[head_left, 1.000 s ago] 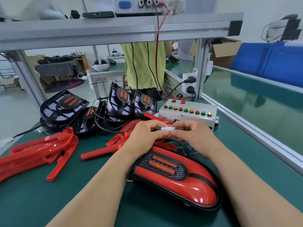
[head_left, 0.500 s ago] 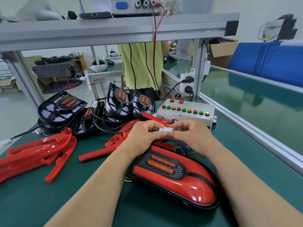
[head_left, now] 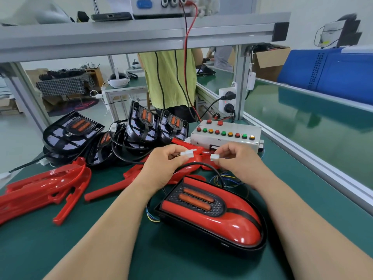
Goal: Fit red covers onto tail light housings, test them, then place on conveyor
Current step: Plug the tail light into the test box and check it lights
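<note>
A tail light with its red cover fitted lies on the green mat in front of me. Its black cable arcs up to a white connector that my left hand pinches. My right hand pinches a second white connector with coloured wires trailing under it. A gap separates the two connectors. Behind them sits the white test box with coloured buttons. Loose red covers lie at the left, and bare black housings are stacked behind.
A green conveyor belt runs along the right behind an aluminium rail. An aluminium shelf beam crosses overhead with a power supply and red lead. A person in a yellow shirt stands beyond the bench. A socket block is mounted on the post.
The two white connectors were joined between my hands; now they are pulled apart, my right hand having moved right with its half.
</note>
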A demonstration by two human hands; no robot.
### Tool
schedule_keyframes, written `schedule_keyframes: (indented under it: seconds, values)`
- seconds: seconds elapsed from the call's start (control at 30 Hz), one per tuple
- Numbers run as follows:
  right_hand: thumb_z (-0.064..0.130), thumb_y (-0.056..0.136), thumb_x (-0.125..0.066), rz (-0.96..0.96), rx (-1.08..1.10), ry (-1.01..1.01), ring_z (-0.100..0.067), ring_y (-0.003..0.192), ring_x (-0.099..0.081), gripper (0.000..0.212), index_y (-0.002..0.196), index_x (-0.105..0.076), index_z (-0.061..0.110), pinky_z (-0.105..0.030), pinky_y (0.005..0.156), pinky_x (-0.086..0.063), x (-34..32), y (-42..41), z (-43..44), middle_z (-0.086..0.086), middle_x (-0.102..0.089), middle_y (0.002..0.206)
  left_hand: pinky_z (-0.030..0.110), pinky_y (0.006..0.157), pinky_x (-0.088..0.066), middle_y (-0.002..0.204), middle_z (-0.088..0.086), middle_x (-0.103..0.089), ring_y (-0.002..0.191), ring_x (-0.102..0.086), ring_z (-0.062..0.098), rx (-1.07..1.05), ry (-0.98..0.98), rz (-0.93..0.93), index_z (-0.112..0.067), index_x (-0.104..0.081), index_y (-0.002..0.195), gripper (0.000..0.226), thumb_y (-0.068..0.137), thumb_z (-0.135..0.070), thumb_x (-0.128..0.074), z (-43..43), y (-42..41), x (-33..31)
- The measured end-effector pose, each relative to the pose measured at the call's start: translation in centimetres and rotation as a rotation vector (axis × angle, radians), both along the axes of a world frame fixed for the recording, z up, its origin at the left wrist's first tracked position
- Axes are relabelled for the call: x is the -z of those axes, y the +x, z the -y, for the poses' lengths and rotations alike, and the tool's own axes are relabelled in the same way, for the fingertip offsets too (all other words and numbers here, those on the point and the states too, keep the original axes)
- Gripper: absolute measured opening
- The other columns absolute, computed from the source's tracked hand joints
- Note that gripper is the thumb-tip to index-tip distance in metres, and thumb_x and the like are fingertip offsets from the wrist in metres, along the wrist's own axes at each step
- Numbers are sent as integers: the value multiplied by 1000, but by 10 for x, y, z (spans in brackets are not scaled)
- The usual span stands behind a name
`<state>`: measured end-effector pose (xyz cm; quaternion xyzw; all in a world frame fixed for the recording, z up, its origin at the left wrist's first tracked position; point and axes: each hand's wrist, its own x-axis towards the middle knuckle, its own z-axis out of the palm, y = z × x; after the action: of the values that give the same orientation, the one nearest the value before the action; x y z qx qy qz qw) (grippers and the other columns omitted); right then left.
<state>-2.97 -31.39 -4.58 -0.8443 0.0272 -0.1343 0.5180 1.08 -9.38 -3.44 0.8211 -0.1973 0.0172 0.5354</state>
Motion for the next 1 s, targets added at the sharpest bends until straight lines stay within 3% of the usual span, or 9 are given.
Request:
schedule_keyframes:
  seconds: [0.13,0.2,0.3,0.33,0.47,0.6,0.8,0.87,1.0]
  values:
    - [22,81,-79,-62,-24,-201,-6,71,-59,14,81,-67,28,-12,59,-43,4,1,-2,10,-66,78,-2,75,-36,107,-16,-60,89,-54,-10,-64,223,130,-26,-62,129,37,93,-26,-66,0,-6,-10]
    - [26,84,-77,-60,-7,-230,-6,73,-59,9,85,-69,26,-16,61,-41,5,1,-3,9,-66,81,10,88,-39,116,-11,-55,101,-53,1,-115,301,204,-30,-55,136,43,94,-33,-64,-1,-15,-20]
    - [29,89,-72,-32,74,-148,-7,79,-60,11,97,-68,24,-17,63,-42,3,1,-2,6,-66,89,34,75,-45,91,-5,-58,82,-58,17,-344,382,345,-27,-64,92,19,94,-45,-56,-10,-37,-39]
    - [29,90,-71,-10,106,-131,-9,81,-60,10,98,-67,25,-17,64,-42,1,0,-2,8,-66,89,35,68,-43,82,-3,-57,75,-58,20,-406,428,340,-25,-59,75,33,95,-50,-51,-15,-45,-41]
    - [31,93,-65,66,141,-159,-6,80,-56,8,97,-67,25,-14,65,-38,-9,-7,-4,9,-65,88,33,69,-50,75,2,-68,69,-64,21,-261,613,-85,-17,-63,79,59,95,-65,-34,-31,-78,-36]
    - [34,97,-59,28,110,-79,-11,73,-57,13,105,-65,27,-24,67,-46,-13,-18,-7,5,-67,88,21,46,-33,62,-1,-62,46,-60,17,-41,393,-410,-21,-70,95,55,96,-65,-37,-36,-88,-20]
    - [40,98,-54,-96,91,17,-1,71,-67,25,119,-64,31,-21,67,-52,3,-47,1,6,-72,91,18,46,-33,58,-5,-48,44,-45,11,75,263,-515,-29,-68,69,44,90,-64,-52,-44,-85,-15]
    - [45,98,-52,-98,140,74,-7,88,-66,29,124,-62,35,-24,77,-49,5,-55,5,7,-69,104,18,46,-31,59,-3,-43,45,-39,11,105,214,-510,-27,-63,69,39,91,-58,-55,-43,-85,-13]
    - [50,98,-48,-115,209,130,5,82,-54,21,109,-64,42,-14,64,-32,5,-64,5,22,-60,97,21,49,-29,65,1,-43,51,-34,13,118,127,-494,-26,-62,80,25,90,-49,-58,-43,-82,-10]
